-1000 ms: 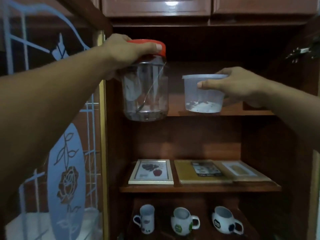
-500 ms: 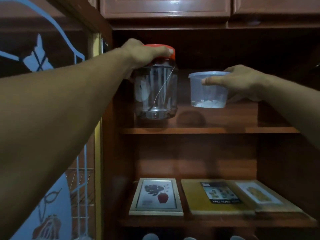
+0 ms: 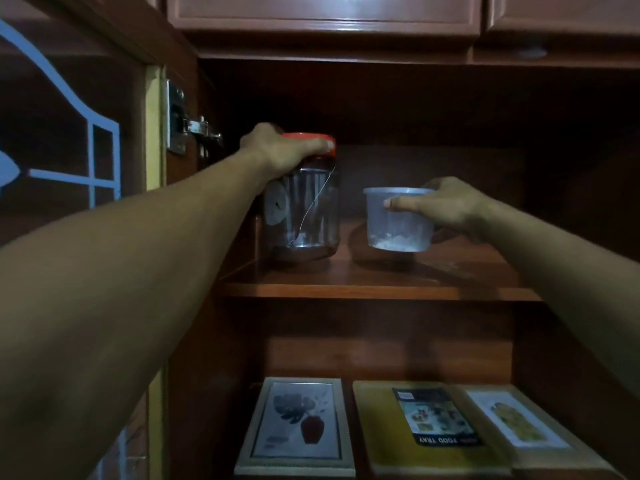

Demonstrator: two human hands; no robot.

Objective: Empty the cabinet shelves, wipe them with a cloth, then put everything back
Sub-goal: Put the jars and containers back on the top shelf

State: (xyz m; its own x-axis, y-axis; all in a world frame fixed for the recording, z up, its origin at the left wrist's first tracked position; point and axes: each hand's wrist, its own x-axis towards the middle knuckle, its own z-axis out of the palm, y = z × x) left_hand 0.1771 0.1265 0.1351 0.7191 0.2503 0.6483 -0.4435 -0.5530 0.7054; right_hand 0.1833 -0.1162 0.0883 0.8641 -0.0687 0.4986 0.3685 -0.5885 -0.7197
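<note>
Both hands are on the top shelf now. Our left hand grips the red lid from above, fingers clamped round its rim. A second ago the jar hung in front of the shelf edge. It now stands upright at the left of the shelf, and its base looks down on the wood.

Our right hand holds the plastic tub at the rim, thumb across the near wall and fingers curled behind. The tub is lower than before, slightly tilted, and right of the jar without touching it. We cannot tell if its base touches the shelf. White residue sits in the bottom.

On the shelf below, unchanged, the picture frame, yellow box and second frame lie flat, left to right. The hinge is at far left.
</note>
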